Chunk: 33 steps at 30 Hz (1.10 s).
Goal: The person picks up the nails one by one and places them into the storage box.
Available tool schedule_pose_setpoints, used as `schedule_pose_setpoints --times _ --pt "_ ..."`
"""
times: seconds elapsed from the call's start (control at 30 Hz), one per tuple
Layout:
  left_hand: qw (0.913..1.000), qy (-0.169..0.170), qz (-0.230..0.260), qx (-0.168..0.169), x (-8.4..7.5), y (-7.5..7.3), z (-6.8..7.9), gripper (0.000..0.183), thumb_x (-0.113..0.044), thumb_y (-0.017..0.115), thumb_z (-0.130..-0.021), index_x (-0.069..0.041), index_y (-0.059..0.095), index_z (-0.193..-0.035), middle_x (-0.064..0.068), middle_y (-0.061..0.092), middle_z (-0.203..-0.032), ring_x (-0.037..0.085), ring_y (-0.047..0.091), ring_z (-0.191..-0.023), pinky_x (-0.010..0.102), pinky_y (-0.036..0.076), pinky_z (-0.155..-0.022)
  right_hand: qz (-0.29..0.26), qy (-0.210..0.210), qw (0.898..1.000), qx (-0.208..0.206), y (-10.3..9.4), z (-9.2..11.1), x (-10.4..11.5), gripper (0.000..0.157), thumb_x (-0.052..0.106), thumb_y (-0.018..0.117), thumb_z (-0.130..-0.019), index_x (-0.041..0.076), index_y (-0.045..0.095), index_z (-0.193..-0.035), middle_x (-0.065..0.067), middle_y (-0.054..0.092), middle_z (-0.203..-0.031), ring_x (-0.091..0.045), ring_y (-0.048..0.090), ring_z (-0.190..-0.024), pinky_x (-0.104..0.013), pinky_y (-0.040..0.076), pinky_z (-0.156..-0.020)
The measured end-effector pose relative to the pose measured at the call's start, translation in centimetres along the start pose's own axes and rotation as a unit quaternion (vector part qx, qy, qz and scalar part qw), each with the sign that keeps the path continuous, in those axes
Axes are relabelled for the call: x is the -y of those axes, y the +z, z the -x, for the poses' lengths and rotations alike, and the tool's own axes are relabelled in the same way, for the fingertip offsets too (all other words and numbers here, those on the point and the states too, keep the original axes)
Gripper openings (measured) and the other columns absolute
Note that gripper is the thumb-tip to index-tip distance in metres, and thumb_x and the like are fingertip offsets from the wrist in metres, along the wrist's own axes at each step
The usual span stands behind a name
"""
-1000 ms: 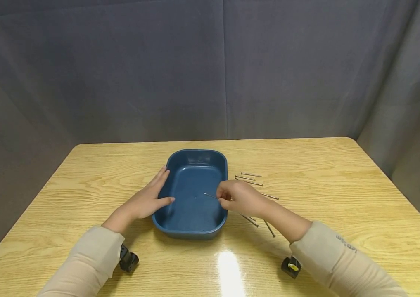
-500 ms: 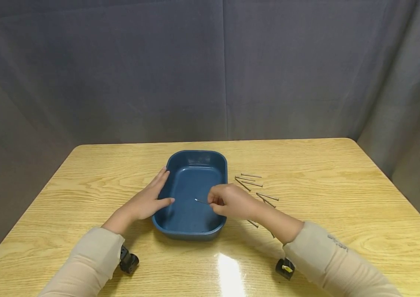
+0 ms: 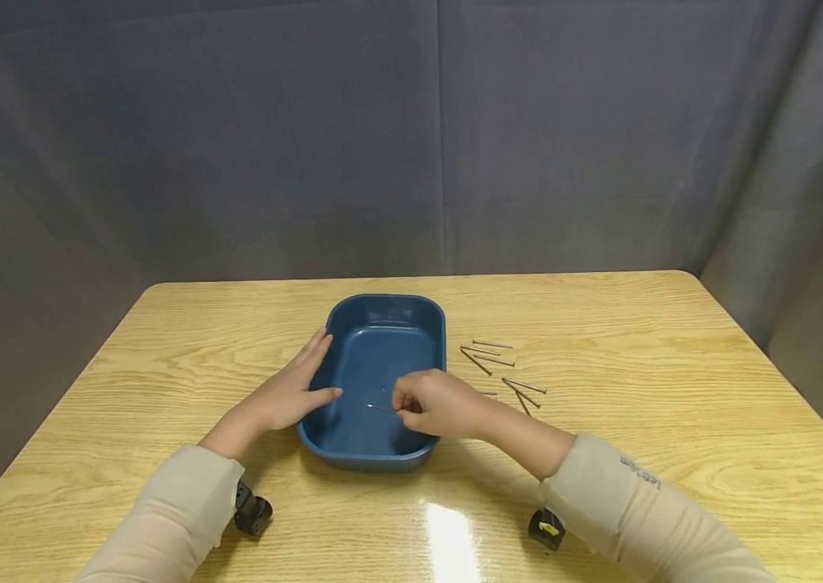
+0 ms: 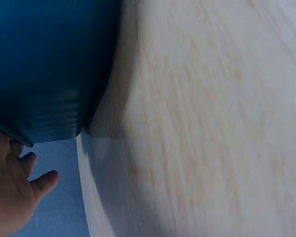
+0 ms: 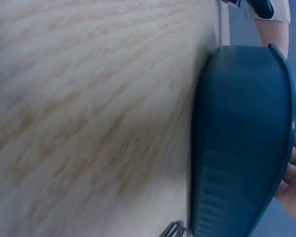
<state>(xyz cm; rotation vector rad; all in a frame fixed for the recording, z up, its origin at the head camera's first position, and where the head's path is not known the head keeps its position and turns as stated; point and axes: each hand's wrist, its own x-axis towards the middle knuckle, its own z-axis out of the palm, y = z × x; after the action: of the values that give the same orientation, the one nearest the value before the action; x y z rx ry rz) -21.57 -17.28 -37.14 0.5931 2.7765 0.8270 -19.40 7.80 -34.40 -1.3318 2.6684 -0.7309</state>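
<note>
One nail [image 3: 381, 407]: pinched it in the right hand [image 3: 440, 403] over the blue tray [image 3: 375, 463], pointed toward the left hand [image 3: 287, 397]; rested the latter, uncurled, against the tray; seemed best to lower before releasing.

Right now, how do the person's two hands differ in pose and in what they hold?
The left hand is spread at the left side of the blue bin, while the right hand is over the bin with its fingers curled. The right hand pinches a thin nail; the left hand holds no nail. Both hands are bare.
</note>
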Motion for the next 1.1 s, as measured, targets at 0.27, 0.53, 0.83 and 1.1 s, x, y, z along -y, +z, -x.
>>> schedule_pose_setpoints --times 0.27,0.53,0.83,1.1 --pt "1.0000 -0.001 0.001 0.001 0.0 0.0 0.0 0.078 -0.031 0.052 -0.090 -0.005 0.005 -0.147 0.011 -0.005 -0.154 0.034 0.005 -0.140 0.056 0.019 -0.106 0.021 -0.001 1.000 0.018 0.6 -0.4 0.2 0.005 0.005 0.059 -0.081 0.009 0.060 -0.078 0.002 0.058 -0.074 -0.006 0.050 -0.066 -0.016 0.041 -0.060" --pt "1.0000 -0.001 -0.002 -0.001 0.2 0.0 0.0 0.078 -0.031 0.052 -0.090 -0.004 0.005 -0.147 0.010 -0.004 -0.154 0.034 0.006 -0.140 0.056 0.020 -0.106 0.039 -0.001 0.998 0.052 0.9 -1.2 0.5 0.006 0.006 0.060 -0.081 0.010 0.059 -0.077 0.004 0.055 -0.070 -0.006 0.046 -0.062 -0.017 0.038 -0.057" --pt "1.0000 -0.006 0.001 0.002 0.1 0.1 0.0 0.078 -0.032 0.051 -0.091 -0.006 0.004 -0.147 0.008 -0.006 -0.154 0.034 0.007 -0.139 0.056 0.021 -0.105 0.066 0.018 0.993 0.091 1.4 -2.0 0.9 0.007 0.007 0.061 -0.080 0.011 0.059 -0.075 0.007 0.052 -0.065 -0.006 0.045 -0.060 -0.018 0.036 -0.053" --pt "1.0000 -0.003 -0.002 0.006 0.2 0.1 -0.1 0.078 -0.032 0.050 -0.092 -0.008 0.002 -0.148 0.008 -0.007 -0.154 0.033 0.006 -0.139 0.056 0.021 -0.105 0.090 0.038 0.987 0.129 1.7 -2.5 1.1 0.007 0.008 0.062 -0.081 0.011 0.060 -0.076 0.006 0.054 -0.067 -0.007 0.046 -0.059 -0.020 0.036 -0.052"
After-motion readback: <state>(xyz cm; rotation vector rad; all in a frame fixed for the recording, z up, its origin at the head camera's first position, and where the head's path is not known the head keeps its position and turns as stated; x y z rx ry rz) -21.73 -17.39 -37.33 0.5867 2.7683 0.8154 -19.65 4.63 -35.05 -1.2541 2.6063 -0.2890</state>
